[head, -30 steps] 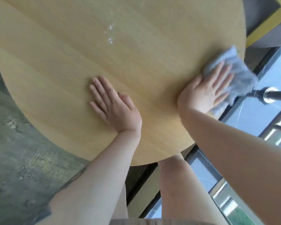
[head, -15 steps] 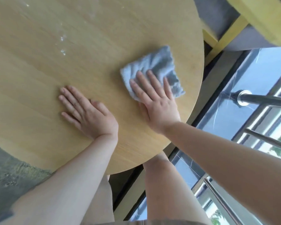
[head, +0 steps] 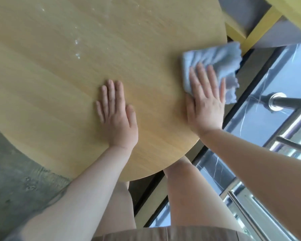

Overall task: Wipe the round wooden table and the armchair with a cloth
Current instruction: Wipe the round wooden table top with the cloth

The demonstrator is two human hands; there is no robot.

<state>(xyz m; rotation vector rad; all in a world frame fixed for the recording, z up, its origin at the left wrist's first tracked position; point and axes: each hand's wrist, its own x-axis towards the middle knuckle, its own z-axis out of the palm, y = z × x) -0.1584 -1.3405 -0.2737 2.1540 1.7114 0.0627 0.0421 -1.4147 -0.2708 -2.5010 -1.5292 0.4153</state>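
From the head camera, the only view, the round wooden table (head: 76,87) fills the upper left, and the light blue cloth (head: 214,61) lies at its right-hand rim, partly on the wood and partly hanging past the edge. The right hand (head: 206,105) lies flat on the cloth's near part, fingers straight and spread, pressing down rather than clenching; most of the cloth extends beyond the fingertips, away from the person and toward the rim. Its longer side seems to run across the fingers, though the cloth is bunched and blurred, so that is uncertain. The left hand (head: 117,117) rests palm down on bare wood near the table's middle, fingers extended and close together, holding nothing, probably bracing the person; it is well apart from the cloth, so the right hand is clearly the working one. Both forearms reach up from the lower edge, the right angled in from the right side. Pale droplets or smears (head: 76,47) sit on the wood farther out, up and to the left of both hands, so the next stroke likely has to carry the cloth leftward from the rim. The grey cushion and yellow frame of what is probably the armchair (head: 261,20) stand beyond the table at upper right, not being wiped now.
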